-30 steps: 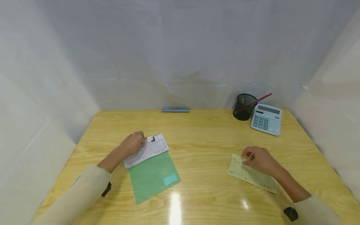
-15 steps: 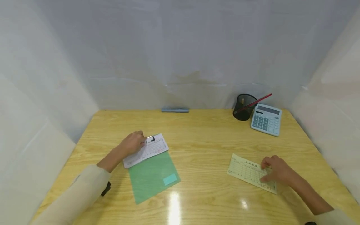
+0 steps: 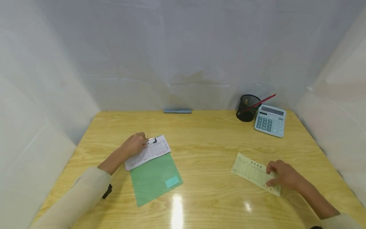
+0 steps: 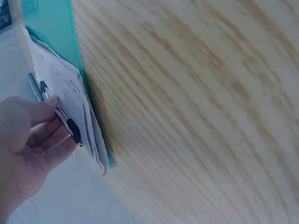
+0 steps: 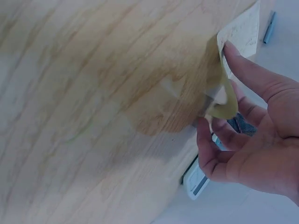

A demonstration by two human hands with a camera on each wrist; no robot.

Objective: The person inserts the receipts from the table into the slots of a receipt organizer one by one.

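My left hand (image 3: pixel 133 145) pinches the metal clip (image 3: pixel 152 142) of a green clipboard (image 3: pixel 157 187), its thumb on top and fingers curled under. White printed forms (image 4: pixel 58 77) lie beneath that clip across the clipboard's upper part. Over on the right, my right hand (image 3: pixel 286 174) is at the right end of a pale yellow printed form (image 3: pixel 251 171). In the right wrist view the thumb (image 5: pixel 245 67) presses one long edge of this yellow form, with fingers at the opposite side. The paper bows up between them.
A black mesh pen cup (image 3: pixel 246 109) holding a red pencil (image 3: pixel 264 99) stands at the back right, beside a light blue calculator (image 3: pixel 270 121). A blue pen (image 3: pixel 177 111) lies along the table's back edge. Pale sheeting (image 3: pixel 183 57) walls the table (image 3: pixel 206 197) at the back and sides.
My right hand has moved rightward along the yellow form to its right end, and the form's far left corner has shifted slightly upward in view. My left hand keeps its grip on the clip.
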